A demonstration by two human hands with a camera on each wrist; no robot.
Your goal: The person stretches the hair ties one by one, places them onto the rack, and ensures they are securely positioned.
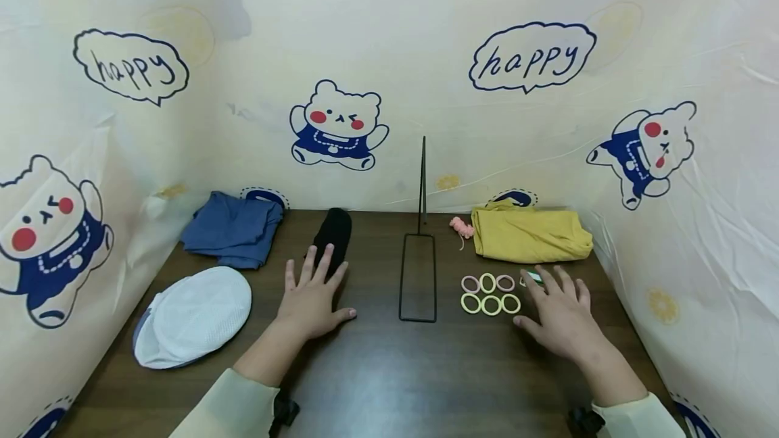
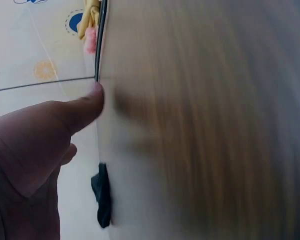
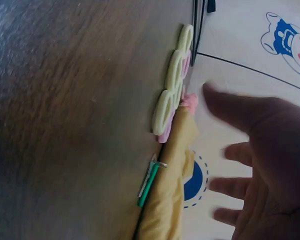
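My left hand point(image 1: 313, 299) is spread with straight fingers, its fingertips overlapping the near end of a black folded cloth piece point(image 1: 337, 225) like a sock; whether they touch is unclear. My right hand point(image 1: 562, 323) is also spread, holding nothing. Close to its fingers lies a small green-and-white item point(image 1: 534, 276), partly covered in the head view; the right wrist view shows its green strip point(image 3: 149, 184). Left of that hand, several pale yellow and pink rings point(image 1: 491, 305) lie in two rows. Between the hands stands a black wire rack point(image 1: 400, 282) with a flat rectangular base and a tall upright.
Folded blue cloth point(image 1: 234, 228) lies at the back left, with a white mesh-textured cap-like item point(image 1: 203, 313) in front. At the back right are folded yellow cloth point(image 1: 529, 232) and a pink yarn bundle point(image 1: 461, 227). Printed white sheeting point(image 1: 420, 32) surrounds the brown table point(image 1: 414, 384).
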